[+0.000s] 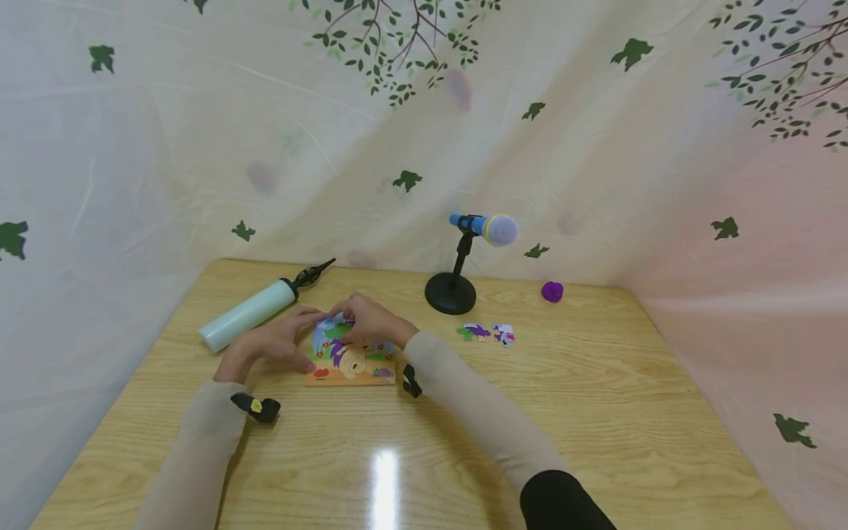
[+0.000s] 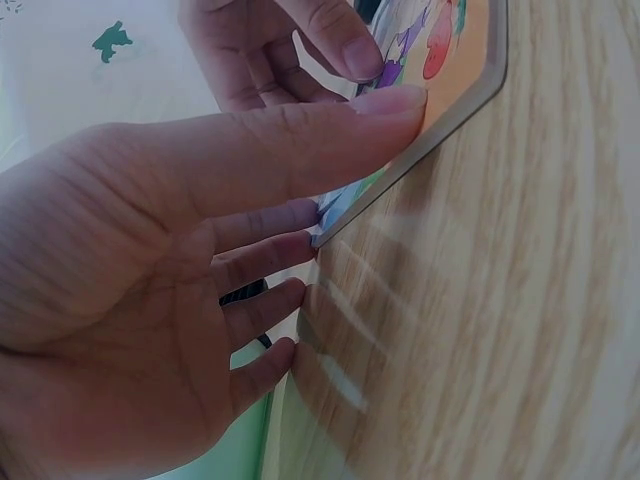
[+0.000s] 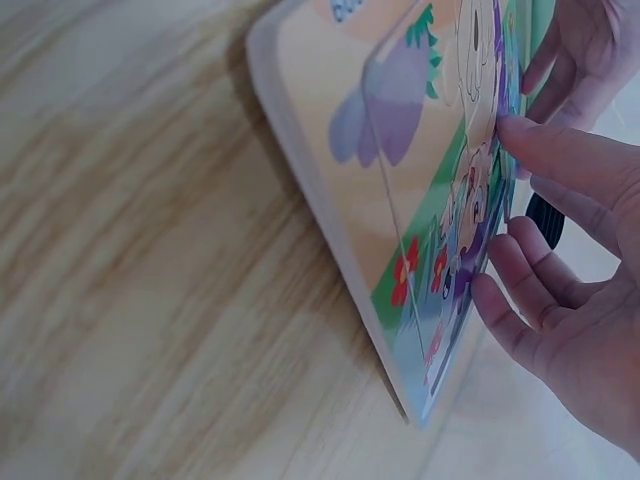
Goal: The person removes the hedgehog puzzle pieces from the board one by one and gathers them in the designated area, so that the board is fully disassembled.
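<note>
A colourful cartoon jigsaw puzzle (image 1: 353,374) lies in its flat tray on the table, left of the middle. My left hand (image 1: 277,341) spans the puzzle's left side. In the left wrist view its thumb (image 2: 330,135) rests at the board's rim, and the other fingers reach straight toward the edge. Over the puzzle's upper left, my right hand (image 1: 373,321) bends its thumb and forefinger around a green and blue puzzle piece (image 1: 336,330). The right wrist view shows its thumb (image 3: 560,155) on the picture, with the other fingers curled by the far edge.
Two loose puzzle pieces, one green and purple (image 1: 474,332) and one white and purple (image 1: 504,334), lie right of the puzzle. Behind stand a blue toy microphone (image 1: 486,227) on a black stand (image 1: 450,294) and a small purple object (image 1: 553,291). A pale-green hand pump (image 1: 248,315) lies left.
</note>
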Available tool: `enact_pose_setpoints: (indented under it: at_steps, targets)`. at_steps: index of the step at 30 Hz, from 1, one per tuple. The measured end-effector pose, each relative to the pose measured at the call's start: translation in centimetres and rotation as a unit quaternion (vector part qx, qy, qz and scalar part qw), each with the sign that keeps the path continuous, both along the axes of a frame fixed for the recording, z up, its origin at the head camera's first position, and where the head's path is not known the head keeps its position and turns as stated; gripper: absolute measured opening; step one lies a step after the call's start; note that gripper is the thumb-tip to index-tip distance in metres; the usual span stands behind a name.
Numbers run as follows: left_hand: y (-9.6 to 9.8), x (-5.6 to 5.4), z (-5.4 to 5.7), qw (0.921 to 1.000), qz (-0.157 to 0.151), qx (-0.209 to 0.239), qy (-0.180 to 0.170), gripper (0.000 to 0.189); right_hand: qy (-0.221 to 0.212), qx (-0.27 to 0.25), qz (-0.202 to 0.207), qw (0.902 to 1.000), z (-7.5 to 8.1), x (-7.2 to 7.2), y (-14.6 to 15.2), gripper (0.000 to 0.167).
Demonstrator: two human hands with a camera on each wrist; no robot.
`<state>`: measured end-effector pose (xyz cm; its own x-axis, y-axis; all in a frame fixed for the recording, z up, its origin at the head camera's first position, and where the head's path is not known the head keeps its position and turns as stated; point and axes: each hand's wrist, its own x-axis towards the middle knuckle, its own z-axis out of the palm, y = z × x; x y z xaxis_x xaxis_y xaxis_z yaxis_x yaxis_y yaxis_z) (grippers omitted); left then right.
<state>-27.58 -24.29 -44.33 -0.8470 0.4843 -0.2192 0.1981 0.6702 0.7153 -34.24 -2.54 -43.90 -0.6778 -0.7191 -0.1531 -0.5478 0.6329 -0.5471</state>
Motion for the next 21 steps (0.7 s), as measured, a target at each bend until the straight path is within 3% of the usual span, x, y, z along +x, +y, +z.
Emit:
enact_pose_setpoints:
  at_steps: [21]
  targets:
    - [0.03, 0.08, 0.11, 0.9999, -0.008, 0.007, 0.0, 0.102, -0.018, -0.015, 0.013, 0.9996, 0.07, -0.22, -0.08, 0.051]
